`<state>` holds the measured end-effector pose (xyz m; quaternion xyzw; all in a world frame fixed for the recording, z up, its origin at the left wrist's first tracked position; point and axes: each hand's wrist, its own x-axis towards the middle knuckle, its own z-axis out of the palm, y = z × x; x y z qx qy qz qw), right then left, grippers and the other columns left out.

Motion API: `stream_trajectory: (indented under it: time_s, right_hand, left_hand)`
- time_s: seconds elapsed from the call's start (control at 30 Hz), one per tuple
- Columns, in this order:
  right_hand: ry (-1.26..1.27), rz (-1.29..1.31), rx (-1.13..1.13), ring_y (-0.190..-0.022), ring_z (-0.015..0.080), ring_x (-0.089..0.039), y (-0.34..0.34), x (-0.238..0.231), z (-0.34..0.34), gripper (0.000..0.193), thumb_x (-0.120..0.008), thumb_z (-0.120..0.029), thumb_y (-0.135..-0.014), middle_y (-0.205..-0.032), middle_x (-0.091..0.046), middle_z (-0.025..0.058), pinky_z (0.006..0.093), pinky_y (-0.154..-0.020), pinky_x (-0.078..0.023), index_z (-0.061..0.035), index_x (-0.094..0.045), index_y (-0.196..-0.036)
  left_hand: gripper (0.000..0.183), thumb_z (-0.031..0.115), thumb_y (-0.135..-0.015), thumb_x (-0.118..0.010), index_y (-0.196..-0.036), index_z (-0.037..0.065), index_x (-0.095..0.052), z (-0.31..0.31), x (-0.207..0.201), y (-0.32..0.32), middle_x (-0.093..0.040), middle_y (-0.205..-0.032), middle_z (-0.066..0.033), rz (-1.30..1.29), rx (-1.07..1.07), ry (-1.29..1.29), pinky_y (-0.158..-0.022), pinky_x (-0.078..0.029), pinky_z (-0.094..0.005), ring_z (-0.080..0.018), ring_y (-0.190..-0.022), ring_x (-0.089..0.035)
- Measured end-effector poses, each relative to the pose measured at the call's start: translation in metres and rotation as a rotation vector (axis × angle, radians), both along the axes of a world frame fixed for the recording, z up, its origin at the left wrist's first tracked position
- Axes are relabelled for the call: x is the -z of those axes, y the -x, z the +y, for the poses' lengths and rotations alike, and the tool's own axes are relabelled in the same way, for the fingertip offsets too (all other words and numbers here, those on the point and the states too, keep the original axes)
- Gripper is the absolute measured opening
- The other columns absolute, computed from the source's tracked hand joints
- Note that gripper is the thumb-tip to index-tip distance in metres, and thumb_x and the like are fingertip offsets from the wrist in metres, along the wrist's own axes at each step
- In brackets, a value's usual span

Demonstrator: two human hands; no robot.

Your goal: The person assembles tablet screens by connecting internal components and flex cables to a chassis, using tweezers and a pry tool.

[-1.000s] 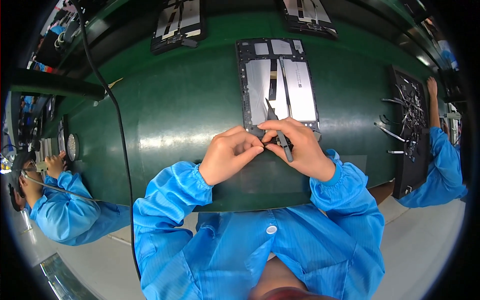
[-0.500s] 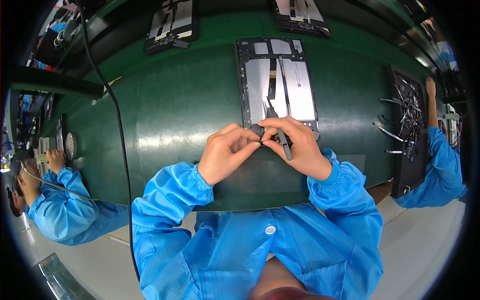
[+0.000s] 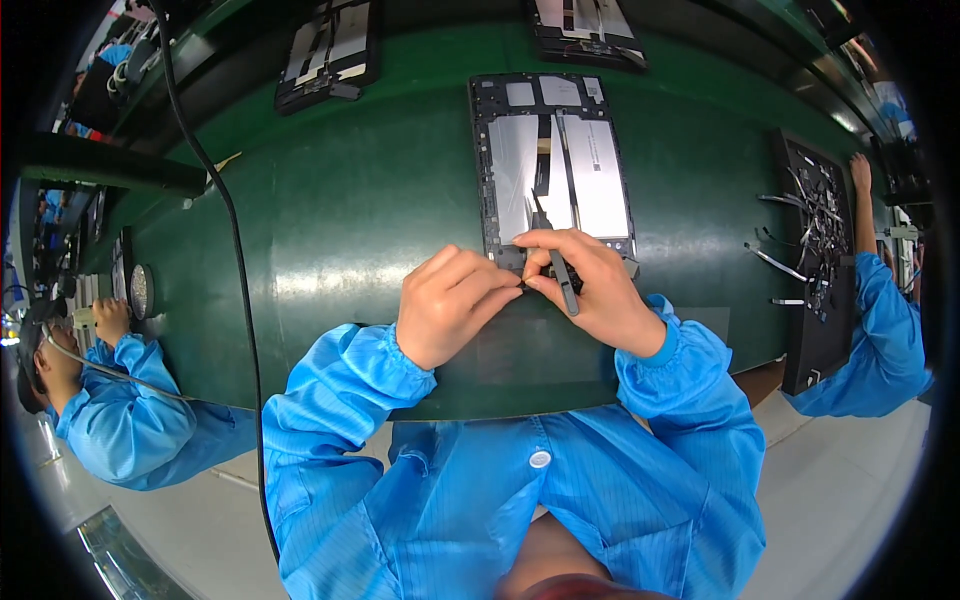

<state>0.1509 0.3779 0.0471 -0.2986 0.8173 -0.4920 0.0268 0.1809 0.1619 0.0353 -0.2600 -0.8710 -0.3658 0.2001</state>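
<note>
An opened tablet (image 3: 597, 180), with a black frame and silver inner plates, lies on the green bench in front of me. My left hand (image 3: 448, 303) is closed in a pinch at its near edge. Between those fingertips is a tiny dark piece, too small to name. Grey tweezers (image 3: 566, 283) rest in my right hand (image 3: 603, 297), their tips pointing away over the tablet. The thumb and index finger of that hand also meet at the tiny piece, touching or nearly touching the left fingertips. Both hands cover the tablet's near end.
Two more opened tablets (image 3: 331, 45) (image 3: 588, 28) lie at the far side. A black tray (image 3: 798, 340) of small cables stands at the right. A black cable (image 3: 236, 230) hangs down at left. Co-workers in blue sleeves (image 3: 135, 400) (image 3: 885, 340) sit on both sides.
My left fingers have drawn closer together, and the hand has turned slightly. The tweezers have shifted a little. Both far tablets have slid slightly left.
</note>
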Motion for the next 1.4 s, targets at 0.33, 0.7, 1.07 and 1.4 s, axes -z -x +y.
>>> stream_trajectory:
  time_s: [0.33,0.7,1.07,1.4]
  right_hand:
    - [-0.036,0.052,-0.076,-0.087,0.0270,-0.066,0.004,-0.003,0.002,0.051,-0.077,0.003,-0.078,-0.090,-0.070,0.0065,0.0392,-0.080,-0.052,-0.0081,-0.062,-0.126]
    - [-0.013,0.091,-0.024,-0.086,0.0247,-0.066,0.000,0.003,0.000,0.051,-0.077,0.006,-0.077,-0.087,-0.070,0.0056,0.0369,-0.077,-0.053,-0.0072,-0.063,-0.124]
    - [0.013,0.084,0.014,-0.085,0.0242,-0.065,0.000,0.005,-0.002,0.051,-0.078,0.005,-0.076,-0.087,-0.070,0.0052,0.0365,-0.076,-0.053,-0.0068,-0.064,-0.124]
    - [-0.014,0.157,-0.037,-0.083,0.0206,-0.065,-0.004,0.000,0.013,0.039,-0.070,0.000,-0.089,-0.087,-0.070,0.0071,0.0342,-0.075,-0.054,-0.0041,-0.064,-0.127]
  left_hand:
    - [0.016,0.011,-0.074,-0.084,-0.085,0.010,-0.073,-0.001,0.003,-0.004,-0.062,-0.080,-0.0023,-0.228,0.014,-0.040,-0.062,-0.051,-0.0361,-0.0231,-0.074,-0.060]
    - [0.030,0.009,-0.067,-0.080,-0.097,0.015,-0.077,-0.013,0.004,-0.009,-0.066,-0.091,0.0007,0.170,0.051,0.226,-0.062,-0.049,-0.0333,-0.0198,-0.078,-0.061]
    - [0.048,0.016,-0.070,-0.068,-0.119,0.017,-0.072,-0.025,0.005,-0.012,-0.066,-0.112,0.0003,0.270,0.127,0.450,-0.071,-0.048,-0.0312,-0.0161,-0.092,-0.062]
    - [0.048,0.009,-0.070,-0.073,-0.118,0.016,-0.072,-0.013,0.005,-0.017,-0.065,-0.106,-0.0036,0.150,0.086,0.393,-0.073,-0.051,-0.0344,-0.0223,-0.090,-0.064]
